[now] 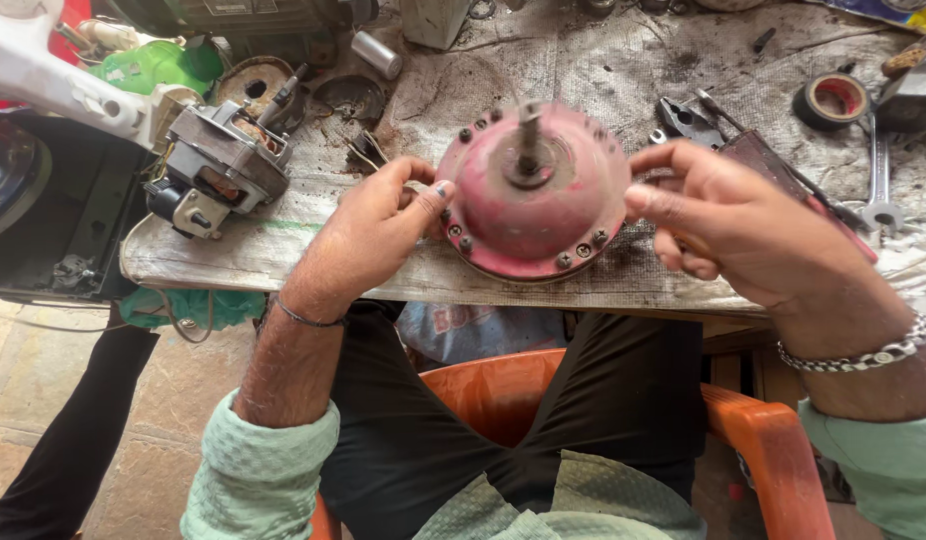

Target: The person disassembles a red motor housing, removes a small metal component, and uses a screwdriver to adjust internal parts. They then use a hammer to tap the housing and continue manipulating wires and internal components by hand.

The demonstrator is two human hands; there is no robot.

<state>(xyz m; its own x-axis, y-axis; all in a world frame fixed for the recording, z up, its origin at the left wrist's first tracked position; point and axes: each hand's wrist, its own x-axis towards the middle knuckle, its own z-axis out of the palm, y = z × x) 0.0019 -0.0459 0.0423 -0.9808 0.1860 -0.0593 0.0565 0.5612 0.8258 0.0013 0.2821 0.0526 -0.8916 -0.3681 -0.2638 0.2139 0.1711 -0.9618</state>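
A round, worn pink motor housing [531, 205] with a grey shaft in its middle and screws around its rim is tilted toward me at the near edge of the workbench [283, 255]. My left hand [378, 230] grips its left rim with thumb and fingers. My right hand [728, 220] holds its right rim, with a dark red-handled tool [783, 180] lying partly hidden behind that hand.
A grey electric motor [218, 165] sits at the bench's left end. A roll of black tape [833, 100], a spanner [878, 180], pliers [688, 120] and a metal cylinder [375, 54] lie further back. An orange plastic chair [773, 450] is under me.
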